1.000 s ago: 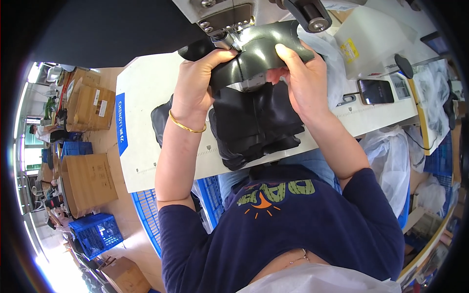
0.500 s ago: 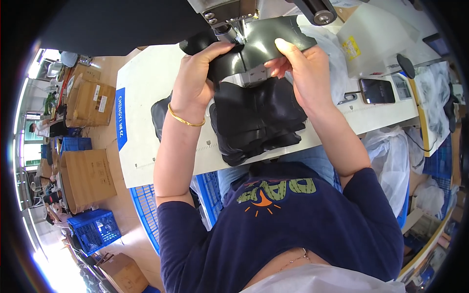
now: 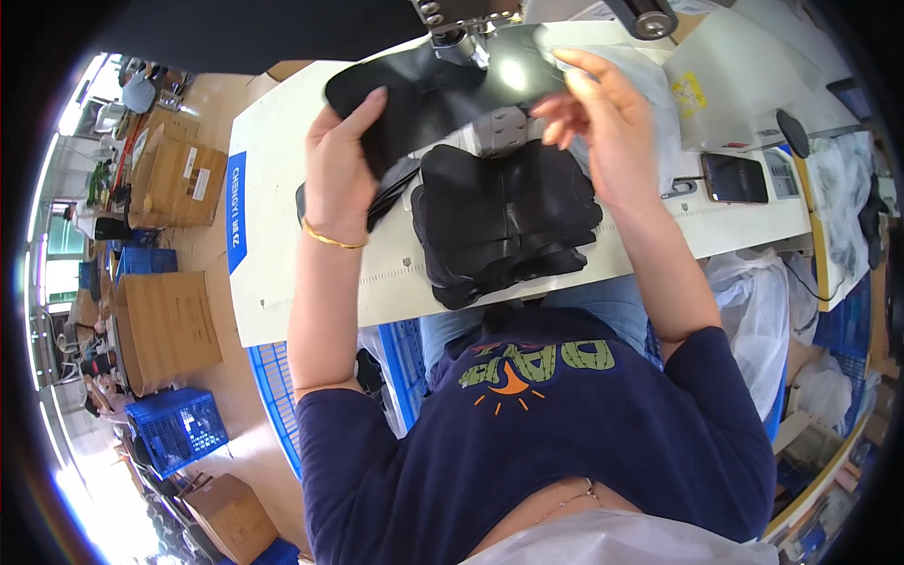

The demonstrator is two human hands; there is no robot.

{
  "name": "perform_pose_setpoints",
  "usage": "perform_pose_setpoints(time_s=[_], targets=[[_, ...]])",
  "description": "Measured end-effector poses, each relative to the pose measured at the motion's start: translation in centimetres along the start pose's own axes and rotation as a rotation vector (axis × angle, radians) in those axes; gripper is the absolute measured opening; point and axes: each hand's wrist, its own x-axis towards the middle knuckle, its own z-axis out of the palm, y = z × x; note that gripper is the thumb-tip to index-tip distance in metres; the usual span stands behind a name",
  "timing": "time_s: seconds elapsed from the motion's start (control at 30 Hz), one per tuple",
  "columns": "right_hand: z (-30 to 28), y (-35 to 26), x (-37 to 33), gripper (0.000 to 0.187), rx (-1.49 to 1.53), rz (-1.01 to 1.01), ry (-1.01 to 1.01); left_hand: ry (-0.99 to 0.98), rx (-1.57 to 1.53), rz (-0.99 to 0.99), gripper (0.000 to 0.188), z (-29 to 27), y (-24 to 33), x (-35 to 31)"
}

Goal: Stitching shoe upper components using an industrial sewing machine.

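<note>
A smooth black leather-like piece (image 3: 424, 99) lies beneath the sewing machine's needle area (image 3: 461, 45) and shines on its right part. My left hand (image 3: 341, 174) pinches its left end between thumb and fingers. By its right end, my right hand (image 3: 612, 127) is raised with fingers apart, slightly blurred, seemingly gripping nothing. Close to my body, a stack of similar black pieces (image 3: 504, 221) rests on the white table (image 3: 282, 226). More black pieces (image 3: 391, 196) lie beside my left wrist, partly covered by that hand.
On the table's right are a dark phone (image 3: 734, 178), small thread snips (image 3: 680, 188) and a translucent plastic sheet (image 3: 753, 80). Blue crates (image 3: 278, 395) stand under the table. Cardboard boxes (image 3: 169, 330) line the floor at the left.
My left hand has moved left and down to the piece's left end. My right fingers have come off the piece and spread. The piece has shifted left under the machine.
</note>
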Motion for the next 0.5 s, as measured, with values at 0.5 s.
perform_pose_setpoints(time_s=[0.5], targets=[[-11.2,6.4,3.4,0.014,-1.492,-0.346,0.034,-0.071,1.239,0.433,0.042,-2.5,-4.4,-5.2]])
